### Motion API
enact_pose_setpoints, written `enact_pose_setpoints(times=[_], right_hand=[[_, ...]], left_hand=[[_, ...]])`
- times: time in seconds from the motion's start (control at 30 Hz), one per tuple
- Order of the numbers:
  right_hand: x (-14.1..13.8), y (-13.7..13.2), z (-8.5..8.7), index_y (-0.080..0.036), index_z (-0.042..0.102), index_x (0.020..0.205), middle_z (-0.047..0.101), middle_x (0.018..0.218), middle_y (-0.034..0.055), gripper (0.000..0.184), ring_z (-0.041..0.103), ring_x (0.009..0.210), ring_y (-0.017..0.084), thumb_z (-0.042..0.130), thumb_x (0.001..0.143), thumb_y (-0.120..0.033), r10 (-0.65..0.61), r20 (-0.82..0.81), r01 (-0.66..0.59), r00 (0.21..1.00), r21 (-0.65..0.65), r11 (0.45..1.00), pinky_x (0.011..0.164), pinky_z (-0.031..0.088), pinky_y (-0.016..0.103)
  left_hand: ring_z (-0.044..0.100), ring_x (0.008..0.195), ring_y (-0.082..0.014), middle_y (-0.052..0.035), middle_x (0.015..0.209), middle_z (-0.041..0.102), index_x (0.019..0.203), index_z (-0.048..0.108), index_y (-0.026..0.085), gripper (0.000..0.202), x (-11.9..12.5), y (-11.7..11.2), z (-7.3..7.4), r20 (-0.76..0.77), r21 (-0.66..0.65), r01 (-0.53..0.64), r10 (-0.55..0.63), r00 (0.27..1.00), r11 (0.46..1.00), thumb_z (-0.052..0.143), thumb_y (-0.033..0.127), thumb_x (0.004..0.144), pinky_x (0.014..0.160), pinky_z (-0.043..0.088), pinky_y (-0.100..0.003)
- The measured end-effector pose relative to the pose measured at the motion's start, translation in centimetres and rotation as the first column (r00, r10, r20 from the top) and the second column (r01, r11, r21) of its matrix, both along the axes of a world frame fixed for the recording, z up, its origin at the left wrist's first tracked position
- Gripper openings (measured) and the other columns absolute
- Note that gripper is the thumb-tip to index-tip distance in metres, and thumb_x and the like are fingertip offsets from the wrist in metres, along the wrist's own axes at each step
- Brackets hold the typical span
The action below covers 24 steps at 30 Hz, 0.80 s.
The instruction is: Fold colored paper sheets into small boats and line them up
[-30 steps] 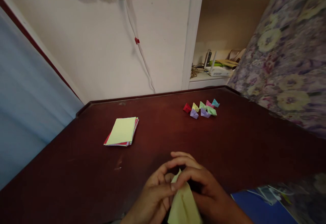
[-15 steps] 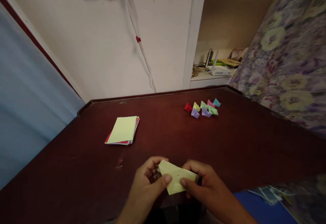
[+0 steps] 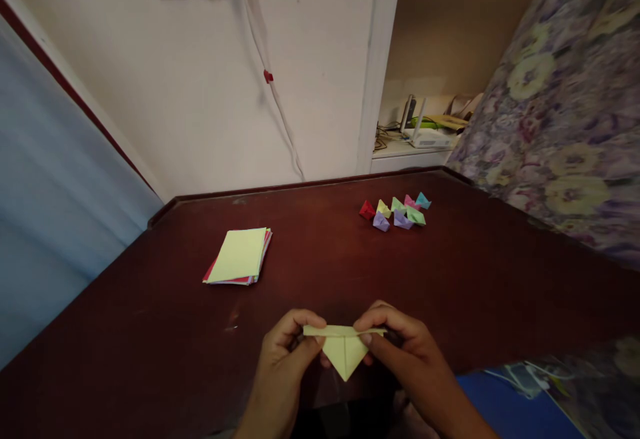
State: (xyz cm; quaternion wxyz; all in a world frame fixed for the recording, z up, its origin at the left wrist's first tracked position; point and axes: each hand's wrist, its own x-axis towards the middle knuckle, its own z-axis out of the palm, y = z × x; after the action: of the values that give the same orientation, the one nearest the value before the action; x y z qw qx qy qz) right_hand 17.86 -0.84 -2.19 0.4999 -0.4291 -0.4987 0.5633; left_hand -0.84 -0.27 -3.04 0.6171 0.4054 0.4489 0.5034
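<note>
Gripping folded yellow paper near both ends of its top strip, between thumb and forefinger of left hand and right hand, with middle bare and tip downward. Beyond, on dark red table, paper stack, then small folded paper shapes.

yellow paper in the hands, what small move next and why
The left hand and right hand pinch the yellow paper near both ends of its top band, leaving the middle uncovered, so I'd probably press along that band next to flatten it.
</note>
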Motion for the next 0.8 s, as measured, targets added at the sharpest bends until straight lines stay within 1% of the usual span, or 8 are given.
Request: enact_pose_setpoints(times=[0.2, 0.3, 0.4, 0.47, 0.53, 0.63, 0.7, 0.8], right_hand=[[0.5, 0.0, 0.0, -0.025, 0.075, 0.080, 0.058, 0.080, -0.0013, 0.014, 0.057, 0.070, 0.013, 0.065, 0.085, -0.018, 0.048, 0.003, -0.048, 0.999, 0.147, 0.988, 0.063, 0.042, 0.024], [0.9, -0.1, 0.2, -0.024, 0.074, 0.084, 0.059, 0.083, 0.0006, 0.014, 0.056, 0.075, 0.016, 0.062, 0.089, -0.027, 0.049, 0.077, -0.065, 0.996, 0.217, 0.974, 0.066, 0.042, 0.026], [1.0, -0.2, 0.4, -0.022, 0.072, 0.080, 0.059, 0.081, 0.0008, 0.024, 0.055, 0.074, 0.016, 0.056, 0.095, -0.035, 0.035, 0.139, -0.068, 0.990, 0.242, 0.968, 0.066, 0.042, 0.026], [0.9, -0.3, 0.4, -0.023, 0.069, 0.080, 0.059, 0.081, -0.0001, 0.020, 0.057, 0.075, 0.016, 0.057, 0.095, -0.030, 0.008, 0.200, -0.054, 0.980, 0.223, 0.973, 0.067, 0.043, 0.025], [0.7, -0.6, 0.2, -0.026, 0.068, 0.091, 0.063, 0.087, -0.0003, 0.011, 0.061, 0.080, 0.016, 0.058, 0.094, -0.024, -0.021, 0.267, -0.046, 0.963, 0.244, 0.969, 0.071, 0.046, 0.025], [0.5, -1.1, -0.2, -0.033, 0.066, 0.110, 0.069, 0.102, -0.0001, 0.024, 0.064, 0.093, 0.018, 0.058, 0.092, -0.018, -0.046, 0.365, -0.082, 0.930, 0.327, 0.941, 0.082, 0.048, 0.026], [0.3, -1.3, -0.5, -0.034, 0.065, 0.116, 0.071, 0.108, 0.0004, 0.030, 0.065, 0.100, 0.019, 0.059, 0.091, -0.018, -0.048, 0.403, -0.103, 0.914, 0.344, 0.933, 0.086, 0.049, 0.028], [-0.3, -1.4, -0.7, -0.031, 0.064, 0.117, 0.070, 0.111, 0.0025, 0.030, 0.065, 0.101, 0.021, 0.063, 0.088, -0.023, -0.110, 0.368, 0.012, 0.923, 0.260, 0.966, 0.086, 0.049, 0.030]], left_hand=[[0.055, 0.068, -0.0156, 0.0013, 0.072, 0.063, 0.078, 0.073, 0.021, 0.012, -0.4, -0.1, 0.7, 0.037, -0.004, 0.012, -0.012, 0.999, 1.000, 0.067, 0.011, 0.073, 0.064, 0.043, -0.026], [0.054, 0.076, -0.0183, -0.0024, 0.081, 0.063, 0.077, 0.075, 0.018, 0.011, -0.7, -0.2, 0.8, 0.078, 0.055, 0.030, -0.035, 0.996, 0.998, 0.065, 0.018, 0.073, 0.067, 0.044, -0.027], [0.054, 0.077, -0.0197, -0.0040, 0.079, 0.063, 0.069, 0.069, 0.017, 0.016, -1.0, -0.2, 1.0, 0.061, 0.087, 0.041, -0.046, 0.997, 0.995, 0.064, 0.028, 0.080, 0.070, 0.044, -0.028], [0.053, 0.072, -0.0183, -0.0018, 0.076, 0.063, 0.069, 0.064, 0.019, 0.018, -1.2, 0.0, 1.2, -0.031, 0.072, 0.056, -0.054, 0.998, 0.996, 0.067, 0.030, 0.083, 0.066, 0.043, -0.027], [0.054, 0.072, -0.0184, -0.0005, 0.078, 0.064, 0.079, 0.065, 0.022, 0.013, -1.4, 0.2, 1.6, -0.212, 0.088, 0.099, -0.079, 0.974, 0.991, 0.070, 0.033, 0.084, 0.064, 0.043, -0.027], [0.062, 0.084, -0.0223, -0.0030, 0.089, 0.069, 0.101, 0.071, 0.025, 0.017, -1.6, 0.3, 2.4, -0.549, 0.167, 0.260, -0.129, 0.826, 0.951, 0.069, 0.034, 0.087, 0.073, 0.044, -0.029], [0.063, 0.083, -0.0222, -0.0036, 0.087, 0.069, 0.094, 0.074, 0.024, 0.014, -1.4, 0.3, 2.7, -0.662, 0.168, 0.375, -0.177, 0.728, 0.912, 0.065, 0.034, 0.090, 0.074, 0.044, -0.029], [0.060, 0.070, -0.0191, -0.0017, 0.073, 0.063, 0.073, 0.071, 0.021, 0.026, -0.8, 0.0, 2.6, -0.655, 0.165, 0.372, -0.181, 0.734, 0.913, 0.060, 0.036, 0.092, 0.065, 0.042, -0.027]])
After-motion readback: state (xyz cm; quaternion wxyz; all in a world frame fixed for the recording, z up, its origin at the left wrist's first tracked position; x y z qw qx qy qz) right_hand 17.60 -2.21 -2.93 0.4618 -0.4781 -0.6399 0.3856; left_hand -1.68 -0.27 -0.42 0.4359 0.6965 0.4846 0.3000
